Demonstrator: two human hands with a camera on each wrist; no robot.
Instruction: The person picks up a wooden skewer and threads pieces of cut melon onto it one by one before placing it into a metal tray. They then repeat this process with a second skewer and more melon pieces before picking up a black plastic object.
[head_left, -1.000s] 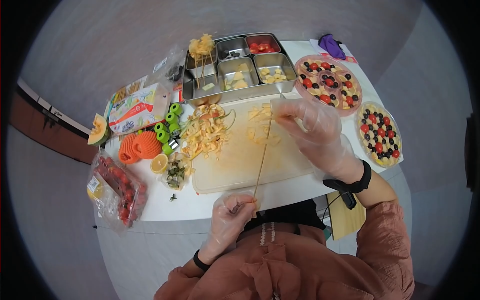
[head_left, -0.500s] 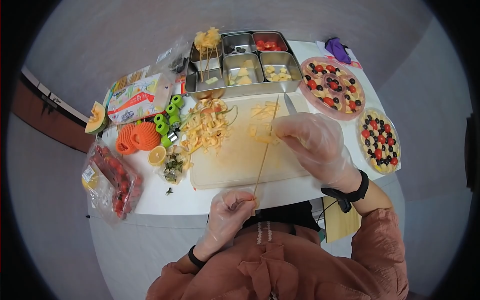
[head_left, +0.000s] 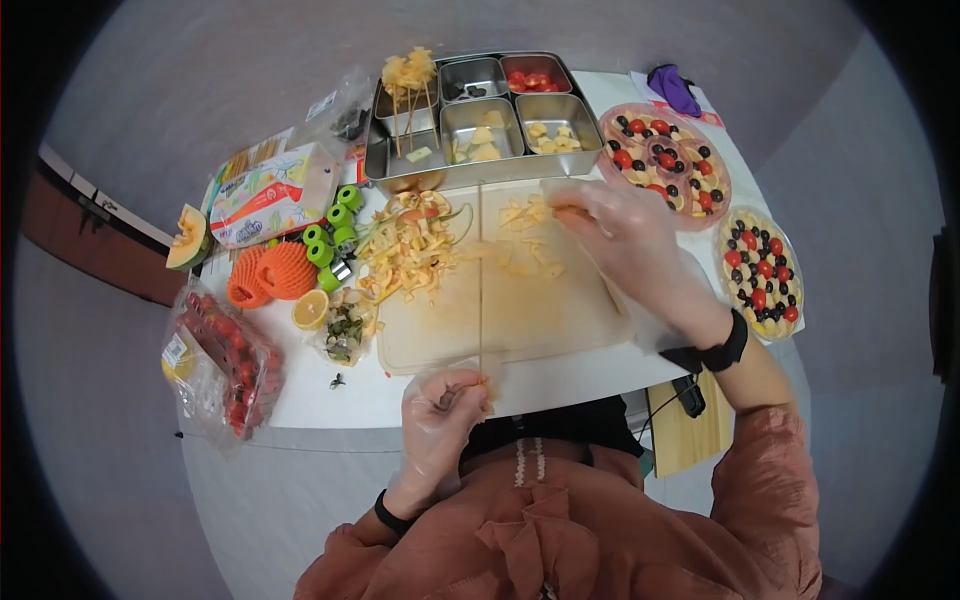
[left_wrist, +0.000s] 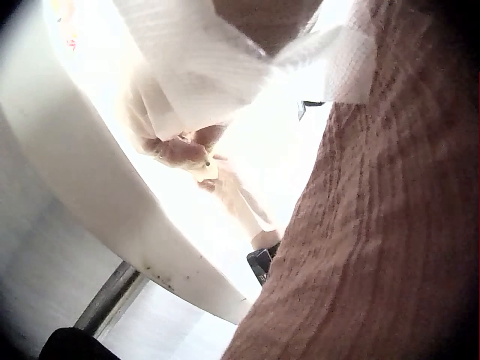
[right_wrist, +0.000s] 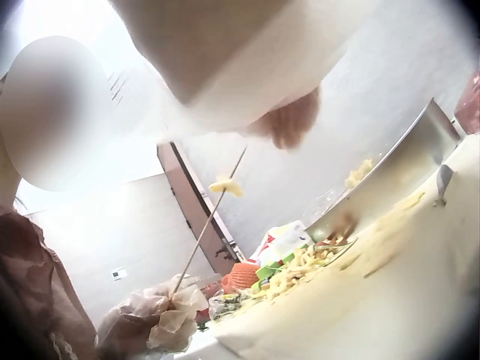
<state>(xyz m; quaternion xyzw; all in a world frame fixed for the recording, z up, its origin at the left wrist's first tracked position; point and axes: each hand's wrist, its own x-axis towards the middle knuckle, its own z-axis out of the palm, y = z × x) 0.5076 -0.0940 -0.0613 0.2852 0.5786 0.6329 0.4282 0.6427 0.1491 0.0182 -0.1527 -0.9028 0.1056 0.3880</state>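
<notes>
My gloved left hand [head_left: 443, 412] pinches the lower end of a thin wooden skewer [head_left: 481, 315] in front of the board's near edge. The skewer stands upright from it, across the cutting board [head_left: 430, 335] in the head view. Partway up, a yellow fruit slice [right_wrist: 226, 187] is threaded on the stick. Off to the right and apart from the skewer is my gloved right hand [head_left: 625, 235], its fingers relaxed with nothing in them. Pale yellow fruit slices [head_left: 525, 215] lie on the board near its fingertips. The left wrist view is washed out.
Fruit peelings [head_left: 415, 240] are heaped on the board's left. Behind it stands a steel tray [head_left: 500, 172] with fruit compartments and fruit-topped skewers [head_left: 408, 75]. Two fruit platters [head_left: 725, 180] [head_left: 760, 275] sit at right. At left are a bagged tomato pack [head_left: 235, 365] and orange foam nets [head_left: 287, 270].
My right hand has come away from the skewer, toward the upper right. My left hand has shifted left, and the skewer has swung from leaning right to upright in the head view.
</notes>
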